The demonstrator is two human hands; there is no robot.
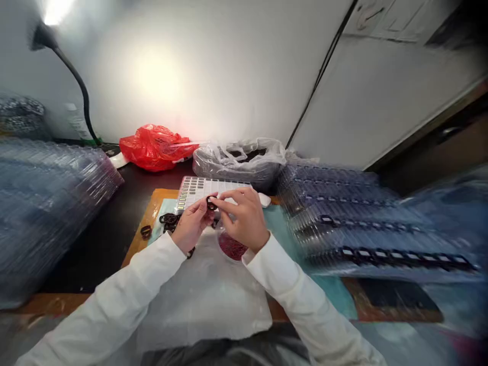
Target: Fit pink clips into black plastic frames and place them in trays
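Observation:
Above the middle of the table my left hand (pixel 193 223) pinches a small dark ring-shaped part (pixel 211 203) between thumb and fingers. My right hand (pixel 244 216) comes in from the other side, its index fingertip touching that part and its thumb bent below. Whether a tiny piece sits between the right fingertips is too small to tell. Beneath the right hand is a round clear dish (pixel 232 248) of thin red pieces, partly hidden by the wrist. Several similar dark parts (pixel 170 219) lie by my left hand, and another dark part (pixel 146 232) rests farther left.
Behind the hands lies a white gridded sheet (pixel 206 188) with small dark pieces. Stacked clear trays stand left (pixel 57 203) and right (pixel 366 223), the right ones holding rows of dark parts. A red bag (pixel 156 147), a clear bag (pixel 240 160) and a lamp (pixel 78 79) are at the back.

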